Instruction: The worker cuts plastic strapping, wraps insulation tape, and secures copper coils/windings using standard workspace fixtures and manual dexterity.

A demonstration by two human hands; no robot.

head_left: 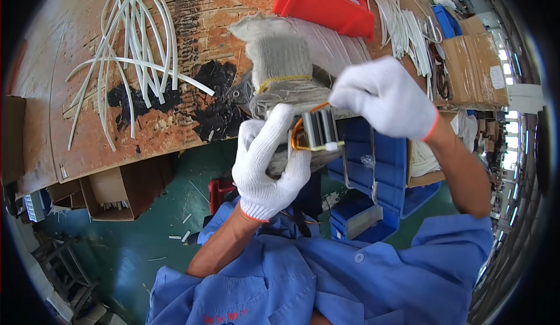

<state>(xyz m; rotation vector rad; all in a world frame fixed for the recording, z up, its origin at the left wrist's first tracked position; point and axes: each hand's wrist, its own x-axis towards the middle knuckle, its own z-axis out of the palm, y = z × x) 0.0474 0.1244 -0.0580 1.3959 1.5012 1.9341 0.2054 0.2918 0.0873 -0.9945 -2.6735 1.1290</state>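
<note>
My left hand (273, 163), in a white knit glove, is closed around one side of a small assembly with dark grey metal bars (319, 128) and a pale yellow edge. Along the assembly's left side runs an orange strand (298, 131); whether it is wire or tape I cannot tell. Up and to the right, my gloved right hand (382, 96) pinches the strand's free end, which stretches from the top of the bars to my fingertips. Right behind the assembly is a worn grey cloth-wrapped pad (283, 62) with a yellow cord around it. My fingers hide part of the assembly.
White tubes (140, 51) lie loose on the scarred wooden table (52, 103). At the back are a red bin (326, 7) and more white tubes (402, 27). Cardboard boxes (473, 65) stand right; blue crates (373, 162) sit below the table edge. An open carton (125, 194) is under the left side.
</note>
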